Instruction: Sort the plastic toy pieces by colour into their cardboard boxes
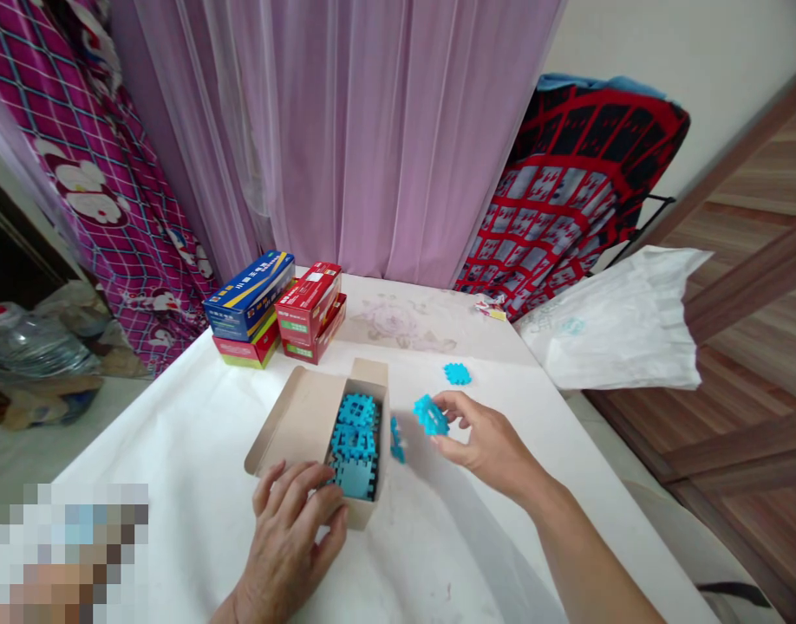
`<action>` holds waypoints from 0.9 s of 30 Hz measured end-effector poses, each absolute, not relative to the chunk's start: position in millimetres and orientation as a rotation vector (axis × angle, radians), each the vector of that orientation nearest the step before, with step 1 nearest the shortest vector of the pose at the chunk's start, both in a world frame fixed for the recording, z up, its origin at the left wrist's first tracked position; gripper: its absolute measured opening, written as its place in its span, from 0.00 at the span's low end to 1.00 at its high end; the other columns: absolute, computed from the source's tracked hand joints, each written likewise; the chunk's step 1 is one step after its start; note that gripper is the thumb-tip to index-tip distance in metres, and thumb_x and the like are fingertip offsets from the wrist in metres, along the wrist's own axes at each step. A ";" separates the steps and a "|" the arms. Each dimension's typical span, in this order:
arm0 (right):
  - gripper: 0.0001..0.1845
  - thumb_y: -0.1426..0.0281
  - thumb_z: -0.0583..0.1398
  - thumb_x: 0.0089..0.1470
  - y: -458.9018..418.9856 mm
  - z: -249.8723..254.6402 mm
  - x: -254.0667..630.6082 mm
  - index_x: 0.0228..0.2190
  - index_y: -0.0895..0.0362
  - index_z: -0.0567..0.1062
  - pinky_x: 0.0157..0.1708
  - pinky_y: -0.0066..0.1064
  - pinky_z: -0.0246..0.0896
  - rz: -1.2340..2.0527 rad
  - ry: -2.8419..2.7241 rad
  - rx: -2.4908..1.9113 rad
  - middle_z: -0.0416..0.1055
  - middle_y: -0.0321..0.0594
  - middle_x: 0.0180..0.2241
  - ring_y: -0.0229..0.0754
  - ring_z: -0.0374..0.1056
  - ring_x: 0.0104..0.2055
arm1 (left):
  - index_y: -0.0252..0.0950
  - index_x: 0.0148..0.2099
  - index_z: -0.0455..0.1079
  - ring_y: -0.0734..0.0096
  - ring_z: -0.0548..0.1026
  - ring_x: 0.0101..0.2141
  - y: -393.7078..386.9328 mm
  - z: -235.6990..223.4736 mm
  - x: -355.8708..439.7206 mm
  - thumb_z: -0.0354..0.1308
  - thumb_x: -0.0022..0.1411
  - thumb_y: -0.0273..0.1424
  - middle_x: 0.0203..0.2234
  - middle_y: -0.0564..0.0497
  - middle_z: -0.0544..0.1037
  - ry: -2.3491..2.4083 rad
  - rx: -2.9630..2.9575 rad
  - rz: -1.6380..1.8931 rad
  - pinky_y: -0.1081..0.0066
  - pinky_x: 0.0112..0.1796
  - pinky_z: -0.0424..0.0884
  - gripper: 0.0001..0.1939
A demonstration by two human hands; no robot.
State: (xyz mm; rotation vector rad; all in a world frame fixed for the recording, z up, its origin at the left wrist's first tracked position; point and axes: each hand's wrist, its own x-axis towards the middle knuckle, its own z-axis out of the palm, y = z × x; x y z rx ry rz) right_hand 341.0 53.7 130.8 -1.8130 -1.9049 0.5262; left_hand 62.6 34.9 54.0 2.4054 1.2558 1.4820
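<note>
Step in hand, I judge: handling single blue notched plastic tile (pixel 425 409) beside open cardboard box (pixel 384 464); into or out of box, can't tell. Next move calls for steady pinch, box kept still. Tile at box's three o'clock, held between thumb and fingers of my right hand (pixel 487 438), jutting toward nine o'clock. My left hand (pixel 294 520): fingers bent, touching box at seven o'clock; grip firmness unclear.

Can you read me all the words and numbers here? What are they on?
Blue box: big Chinese letters; I can make out "小" and probably "王". The rest is too blurred.
Red boxes: white print, too small to read.
White bag: pale print, too faint to read.
Open box and blue pieces: no writing that I can see.
No number is clear enough to read.
</note>
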 end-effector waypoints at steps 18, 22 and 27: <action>0.14 0.62 0.61 0.59 70.8 149.4 293.2 0.46 0.54 0.75 0.50 0.36 0.59 0.305 -2.523 -1.297 0.75 0.43 0.48 0.45 0.68 0.51 | 0.39 0.50 0.65 0.58 0.70 0.51 35.2 48.3 57.7 0.59 0.60 0.28 0.48 0.42 0.72 1.384 2.529 1.510 0.54 0.55 0.61 0.16; 0.12 0.72 0.54 0.63 69.9 145.0 312.6 0.40 0.54 0.78 0.44 0.33 0.62 0.271 -2.392 -1.362 0.77 0.40 0.40 0.41 0.70 0.43 | 0.39 0.49 0.66 0.58 0.70 0.51 35.4 46.2 57.9 0.59 0.60 0.30 0.48 0.42 0.72 1.381 2.519 1.478 0.53 0.56 0.60 0.14; 0.15 0.76 0.58 0.57 63.9 135.1 299.6 0.41 0.49 0.80 0.52 0.42 0.58 0.227 -2.550 -1.314 0.72 0.42 0.52 0.47 0.64 0.54 | 0.39 0.49 0.67 0.57 0.71 0.51 36.1 45.6 56.6 0.59 0.60 0.29 0.48 0.42 0.73 1.385 2.568 1.436 0.52 0.55 0.61 0.14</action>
